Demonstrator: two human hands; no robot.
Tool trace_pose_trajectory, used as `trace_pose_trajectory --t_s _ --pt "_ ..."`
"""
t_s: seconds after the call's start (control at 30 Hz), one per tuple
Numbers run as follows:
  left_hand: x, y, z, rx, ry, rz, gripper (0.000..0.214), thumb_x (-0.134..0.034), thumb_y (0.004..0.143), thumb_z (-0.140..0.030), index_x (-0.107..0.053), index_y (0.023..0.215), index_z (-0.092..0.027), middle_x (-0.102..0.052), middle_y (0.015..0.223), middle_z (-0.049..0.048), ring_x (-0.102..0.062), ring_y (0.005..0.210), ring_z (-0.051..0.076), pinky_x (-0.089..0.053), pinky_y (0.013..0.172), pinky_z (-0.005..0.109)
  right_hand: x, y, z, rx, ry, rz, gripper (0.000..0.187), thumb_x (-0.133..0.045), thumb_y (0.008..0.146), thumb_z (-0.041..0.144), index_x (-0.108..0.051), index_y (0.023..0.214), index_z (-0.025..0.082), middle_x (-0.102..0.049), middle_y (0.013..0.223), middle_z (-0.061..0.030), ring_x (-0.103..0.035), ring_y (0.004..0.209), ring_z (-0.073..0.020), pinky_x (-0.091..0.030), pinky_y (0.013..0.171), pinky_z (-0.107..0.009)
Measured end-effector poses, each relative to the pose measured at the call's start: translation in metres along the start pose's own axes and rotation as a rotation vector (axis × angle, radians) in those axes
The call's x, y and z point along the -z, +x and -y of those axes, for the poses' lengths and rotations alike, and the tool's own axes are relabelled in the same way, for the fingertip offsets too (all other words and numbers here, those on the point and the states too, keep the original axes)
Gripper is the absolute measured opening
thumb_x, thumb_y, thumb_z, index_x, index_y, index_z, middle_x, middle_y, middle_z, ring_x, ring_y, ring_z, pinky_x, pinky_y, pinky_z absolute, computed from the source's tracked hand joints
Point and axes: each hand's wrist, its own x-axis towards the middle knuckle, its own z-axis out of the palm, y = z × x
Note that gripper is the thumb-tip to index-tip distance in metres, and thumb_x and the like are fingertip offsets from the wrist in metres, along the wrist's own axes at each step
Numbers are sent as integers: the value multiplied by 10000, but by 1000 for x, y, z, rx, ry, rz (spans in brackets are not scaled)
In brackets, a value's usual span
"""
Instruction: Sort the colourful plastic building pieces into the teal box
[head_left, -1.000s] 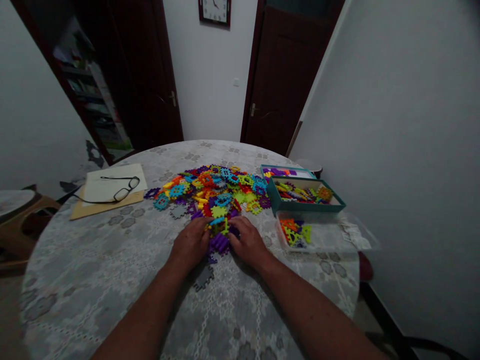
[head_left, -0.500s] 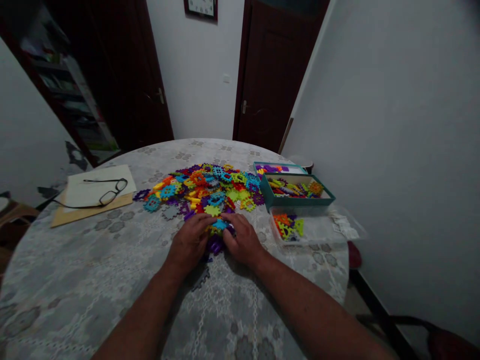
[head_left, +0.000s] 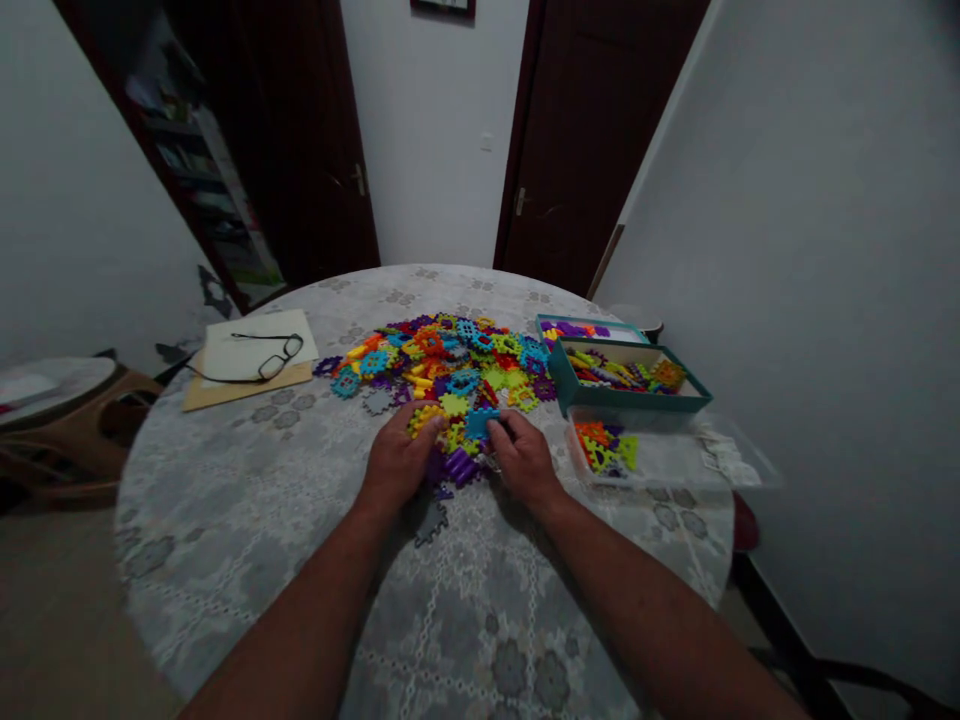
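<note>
A heap of colourful toothed plastic building pieces (head_left: 450,365) lies on the round table (head_left: 225,500) with a grey lace-patterned cloth. At the heap's near edge my left hand (head_left: 399,458) and my right hand (head_left: 523,458) rest on the cloth, fingers curled. Between them sits a small assembly of joined pieces (head_left: 459,446), purple below with blue, yellow and green above. Both hands press against its sides. My right fingertips pinch its blue piece. A grey toothed piece (head_left: 429,522) lies just below my left hand.
A teal box (head_left: 631,403) full of pieces stands to the right, with its lid (head_left: 585,328) behind it. A clear plastic tray (head_left: 675,462) with a few pieces lies nearer. Glasses (head_left: 271,352) rest on papers at the left. A brown stool (head_left: 67,420) stands beside the table.
My hands have shifted a little forward toward the heap with the assembly between them. A blue piece now shows at my right fingertips. The camera has swung slightly.
</note>
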Motion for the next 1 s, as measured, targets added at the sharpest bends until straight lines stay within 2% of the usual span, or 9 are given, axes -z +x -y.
trace_pose_trajectory --t_s 0.1,0.17,0.27,0.37,0.43,0.53,0.67,0.83,1.0 --pt "-1 0 -4 231 -375 55 312 -847 850 -425 -762 1075 -227 -800 1070 75 -773 970 274 -648 825 367 1 0 -1 -37 78 10 233 -641 1007 467 -697 974 243 -681 791 29 -630 731 -178 -489 704 -290" --pt "-2 1 -4 364 -637 127 335 -844 854 -389 -728 1102 -195 -792 1069 92 -779 931 253 -667 766 357 2 0 0 -35 88 18 224 -658 988 465 -689 954 246 -682 801 25 -621 745 -184 -486 705 -293" --pt "-1 3 -7 494 -911 175 306 -763 915 -367 -701 1120 -149 -793 1094 134 -788 952 248 -687 798 367 4 0 0 -37 46 17 208 -648 989 450 -676 934 251 -667 787 25 -605 740 -186 -471 700 -294" --pt "3 4 -12 583 -1059 196 286 -637 972 -328 -701 1157 -120 -795 1168 177 -796 1022 270 -690 899 411 5 -1 3 -8 1 12 171 -650 980 416 -687 977 249 -671 816 20 -605 764 -191 -465 719 -299" --pt "5 4 -14 603 -1099 212 277 -604 966 -270 -694 1181 -121 -792 1205 183 -792 1082 290 -677 968 461 5 -2 5 31 -22 7 149 -665 963 391 -685 981 245 -678 842 14 -610 788 -195 -470 745 -308" --pt "5 0 -16 587 -1112 221 284 -646 918 -194 -682 1197 -153 -787 1242 161 -780 1140 297 -656 1023 504 5 -4 9 104 -44 -5 101 -658 955 347 -649 955 247 -697 888 -1 -630 827 -204 -491 799 -334" --pt "1 -6 -17 560 -1076 271 297 -741 868 -164 -708 1163 -175 -785 1248 127 -766 1151 262 -636 1057 448 4 -6 10 192 -44 -26 86 -629 926 266 -544 912 267 -751 1067 -45 -682 971 -238 -527 900 -387" --pt "-8 -12 -18 531 -991 343 405 -863 819 -215 -723 1198 -187 -783 1239 118 -773 1050 229 -646 960 372 1 -10 13 289 -146 43 114 -612 858 203 -549 931 264 -756 1173 -81 -692 997 -252 -540 911 -394" --pt "-11 -12 -12 526 -869 365 510 -943 795 -334 -685 1216 -204 -777 1175 106 -775 959 217 -640 870 348 -1 -13 18 323 -157 153 114 -645 895 259 -615 1004 252 -709 1017 -49 -649 864 -217 -533 808 -344"
